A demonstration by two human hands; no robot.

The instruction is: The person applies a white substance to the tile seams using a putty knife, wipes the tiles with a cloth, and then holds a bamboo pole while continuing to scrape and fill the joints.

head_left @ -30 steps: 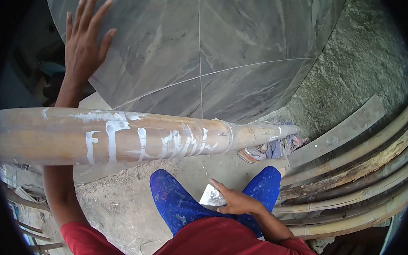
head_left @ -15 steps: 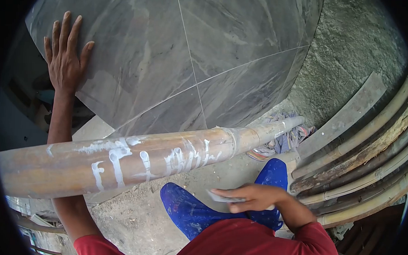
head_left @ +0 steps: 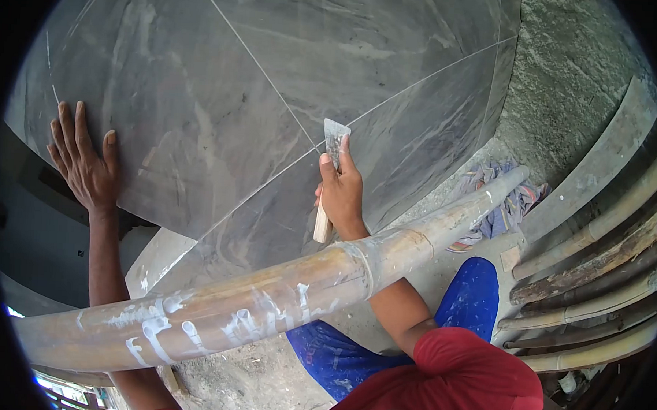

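My right hand (head_left: 341, 194) grips a putty knife (head_left: 324, 212) with a pale wooden handle, its thumb and forefinger stretched along the metal blade. The blade points up, close to where the white joint lines cross on the grey tiled wall (head_left: 222, 112). At the left, my left hand (head_left: 88, 161) is open, laid flat on the tile near its edge with the fingers apart. A thick bamboo pole (head_left: 266, 283) with white drips crosses in front of me, and both forearms pass beyond it.
A crumpled cloth (head_left: 489, 223) lies under the pole's far end. Bamboo poles (head_left: 588, 311) and a grey board (head_left: 601, 165) lean at the right beside a rough cement wall (head_left: 576, 76). Dusty concrete floor (head_left: 241, 370) shows below.
My right hand has moved from near my body, past the pole, up to the tile joint with the putty knife. The view has shifted; my left hand remains on the tile.
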